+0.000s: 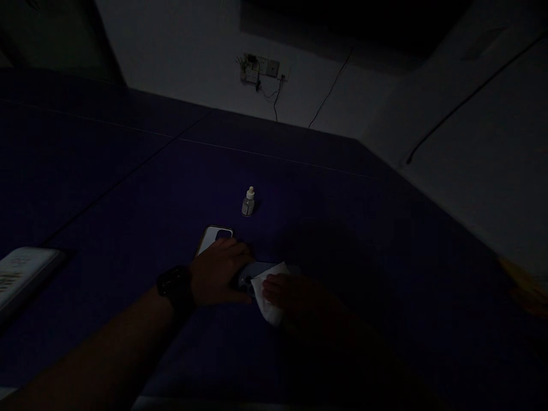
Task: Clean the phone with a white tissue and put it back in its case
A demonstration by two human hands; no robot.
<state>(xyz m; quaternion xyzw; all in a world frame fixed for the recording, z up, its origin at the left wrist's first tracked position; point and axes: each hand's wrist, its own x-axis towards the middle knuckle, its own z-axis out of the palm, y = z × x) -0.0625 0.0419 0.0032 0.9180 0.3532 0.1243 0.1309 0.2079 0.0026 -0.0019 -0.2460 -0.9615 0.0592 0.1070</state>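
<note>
Head view, dim light. The left hand [218, 273], a dark wristwatch [175, 288] at its wrist, lies over one end of a grey, rounded-corner smartphone [252, 269] that rests camera-side up on the dark blue surface [342, 228]. Its grip appears closed on the smartphone's edge, though the fingertips are lost in shadow. The right hand [295, 294] presses a white folded wipe [266, 290] onto the smartphone's exposed end, fingers drawn together on top of the wipe.

Step in hand, as judged: wiping the back of the smartphone near its camera. A further stroke calls for firm downward hold from the left hand and light, even pressure under the wipe, so that the smartphone does not slide.

The smartphone lies between the two hands, touching both, and the wipe overlaps its right end. Just beyond the left hand lies a pale phone case [212, 235], hollow side up. Farther off stands a small clear dropper bottle with white cap [248, 202], upright and well apart from either hand.
</note>
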